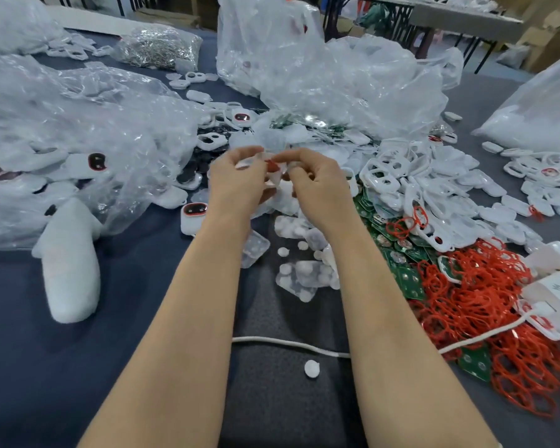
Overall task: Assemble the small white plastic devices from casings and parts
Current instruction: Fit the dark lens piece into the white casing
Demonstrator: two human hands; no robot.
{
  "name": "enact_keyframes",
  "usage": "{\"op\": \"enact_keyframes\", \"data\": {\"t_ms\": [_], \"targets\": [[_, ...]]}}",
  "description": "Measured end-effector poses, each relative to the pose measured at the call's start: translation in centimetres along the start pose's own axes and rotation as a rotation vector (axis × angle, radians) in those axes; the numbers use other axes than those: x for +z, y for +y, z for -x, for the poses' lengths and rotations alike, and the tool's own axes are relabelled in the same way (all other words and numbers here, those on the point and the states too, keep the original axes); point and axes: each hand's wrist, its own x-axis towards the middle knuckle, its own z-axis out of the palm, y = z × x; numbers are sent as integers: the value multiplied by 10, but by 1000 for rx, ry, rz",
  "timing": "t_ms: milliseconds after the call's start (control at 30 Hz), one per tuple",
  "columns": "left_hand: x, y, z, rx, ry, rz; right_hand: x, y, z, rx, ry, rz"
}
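Left hand (236,181): you're pinching the casing (277,180), fingers curled.
Right hand (319,184): you're pinching it too, at the red ring (271,164).
Boards (409,281): lying right of that hand.

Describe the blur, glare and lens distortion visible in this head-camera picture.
Head view: left hand and right hand blur with motion, smearing the white part they pinch. Head view: glare streaks the clear plastic bag. Head view: the wide lens splays the forearms toward the corners.
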Motion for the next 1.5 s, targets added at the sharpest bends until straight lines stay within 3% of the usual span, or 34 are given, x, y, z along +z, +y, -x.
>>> {"op": "enact_keyframes", "data": {"t_ms": [133, 267, 333, 667, 733, 867, 1100, 1200, 1300, 1500], "targets": [[-39, 16, -14, 115, 236, 123, 49, -17, -13, -81, 106, 192], [-65, 24, -23, 158, 367, 199, 110, -28, -28, -143, -166, 602], [-70, 26, -23, 178, 373, 223, 126, -33, -31, -170, -189, 742], [-58, 30, -20, 178, 347, 300, 137, -35, -38, -57, -214, 765], [-52, 31, -19, 188, 329, 314, 129, -35, -35, -75, -199, 699], [-37, 37, -14, 225, 274, 293, 94, -39, -31, -91, -89, 273], [25, 16, 5, 150, -47, 159, -10, -4, -20, 226, 144, -338], [50, -6, 12, 99, -148, 3, -42, 19, -6, 297, 243, -396], [63, -27, 15, 17, -208, -4, -54, 37, 8, 272, 330, -429], [64, -49, 9, 58, -145, -159, -55, 43, 12, 156, 379, -338]]}}
